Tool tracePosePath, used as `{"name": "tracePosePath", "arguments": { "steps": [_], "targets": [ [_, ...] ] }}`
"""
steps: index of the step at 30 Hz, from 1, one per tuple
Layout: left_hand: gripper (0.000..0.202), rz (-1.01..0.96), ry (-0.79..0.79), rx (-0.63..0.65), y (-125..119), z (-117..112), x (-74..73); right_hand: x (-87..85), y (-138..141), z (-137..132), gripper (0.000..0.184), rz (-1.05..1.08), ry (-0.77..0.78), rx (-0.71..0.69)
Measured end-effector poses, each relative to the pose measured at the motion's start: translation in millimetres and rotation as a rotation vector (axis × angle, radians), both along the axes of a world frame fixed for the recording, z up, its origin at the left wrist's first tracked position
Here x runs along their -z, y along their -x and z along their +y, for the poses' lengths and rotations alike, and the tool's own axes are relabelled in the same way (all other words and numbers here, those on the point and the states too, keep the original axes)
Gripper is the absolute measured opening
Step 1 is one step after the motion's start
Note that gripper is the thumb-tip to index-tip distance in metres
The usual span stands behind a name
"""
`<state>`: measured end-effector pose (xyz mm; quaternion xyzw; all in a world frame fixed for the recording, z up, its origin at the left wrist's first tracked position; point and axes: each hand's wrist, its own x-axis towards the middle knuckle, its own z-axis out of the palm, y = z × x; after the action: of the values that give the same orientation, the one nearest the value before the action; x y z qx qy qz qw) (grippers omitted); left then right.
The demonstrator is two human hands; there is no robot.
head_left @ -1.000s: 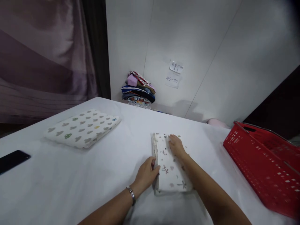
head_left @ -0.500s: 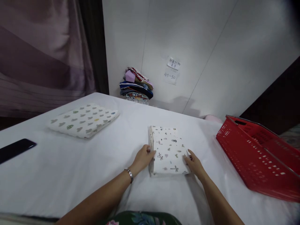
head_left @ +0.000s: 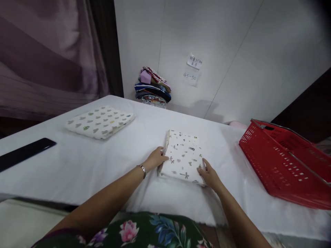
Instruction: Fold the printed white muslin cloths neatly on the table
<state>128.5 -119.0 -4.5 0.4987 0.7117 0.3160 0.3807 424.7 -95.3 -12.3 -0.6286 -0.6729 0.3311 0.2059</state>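
Note:
A folded white cloth (head_left: 183, 156) with small grey, green and brown prints lies in front of me on the white-covered table (head_left: 124, 148). At its left edge, my left hand (head_left: 156, 158) grips the layers, thumb on top and fingers tucked at the side. My right hand (head_left: 209, 175) holds the opposite edge, with the thumb on the upper face and the other fingers along the side. Some fingertips are hidden by the cloth. Farther left lies a second folded white cloth (head_left: 100, 120) with grey cloud-like prints, apart from both hands.
A red plastic basket (head_left: 274, 165) stands on the right side of the table. On the left lies a flat black object, like a phone (head_left: 28, 153). Stacked folded fabrics (head_left: 153, 88) sit beyond the far edge, by a wall with handwritten paper notes (head_left: 191, 70).
The camera view has shifted, so the surroundings appear higher. Between my hands the folded cloth has turned slightly and slid a little to the left. Both hands keep their hold.

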Motion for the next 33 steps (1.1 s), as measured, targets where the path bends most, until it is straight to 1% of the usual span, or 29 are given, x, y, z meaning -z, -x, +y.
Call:
{"name": "tracePosePath", "arguments": {
  "steps": [2,3,4,6,8,10,12,13,15,18,21,25,29,33],
  "targets": [
    [0.067,-0.050,0.011,-0.003,1,-6,-0.6,-1.4,-2,-4,0.062,-0.185,-0.163,-0.045],
    [0.066,-0.087,0.017,-0.012,1,-10,-1.9,-3.3,-1,-6,0.057,-0.237,-0.257,-0.074],
    [0.064,-0.132,0.025,-0.025,0,-14,-3.6,-5.9,1,-9,0.053,-0.256,-0.351,-0.110],
    [0.057,-0.223,0.040,-0.052,0,-22,-7.8,-11.8,11,-16,0.045,-0.211,-0.504,-0.211],
    [0.046,-0.268,0.061,-0.054,1,-32,-10.8,-16.7,29,-27,0.037,-0.105,-0.577,-0.371],
    [0.033,-0.246,0.080,-0.020,3,-43,-10.8,-18.6,51,-38,0.031,-0.013,-0.603,-0.537],
    [0.023,-0.183,0.080,0.025,5,-54,-7.6,-17.2,75,-48,0.030,0.012,-0.637,-0.658],
    [0.020,-0.147,0.062,0.044,5,-59,-5.4,-15.6,86,-52,0.031,-0.005,-0.656,-0.692],
    [0.015,-0.057,-0.010,0.081,5,-67,-1.5,-11.3,104,-56,0.034,-0.082,-0.678,-0.712],
    [0.011,0.100,-0.107,0.140,4,-77,0.0,-4.6,122,-55,0.032,-0.207,-0.670,-0.687],
    [0.008,0.236,-0.099,0.177,0,-81,-2.6,1.4,130,-49,0.028,-0.259,-0.691,-0.679],
    [0.008,0.377,-0.092,0.185,-5,-83,-4.4,6.2,130,-45,0.023,-0.254,-0.754,-0.693],
    [0.008,0.402,-0.122,0.202,-8,-85,-1.0,9.0,128,-45,0.027,-0.214,-0.763,-0.677],
    [0.008,0.280,-0.121,0.177,-5,-86,3.1,14.0,127,-48,0.029,-0.188,-0.794,-0.679]
  ]
}}
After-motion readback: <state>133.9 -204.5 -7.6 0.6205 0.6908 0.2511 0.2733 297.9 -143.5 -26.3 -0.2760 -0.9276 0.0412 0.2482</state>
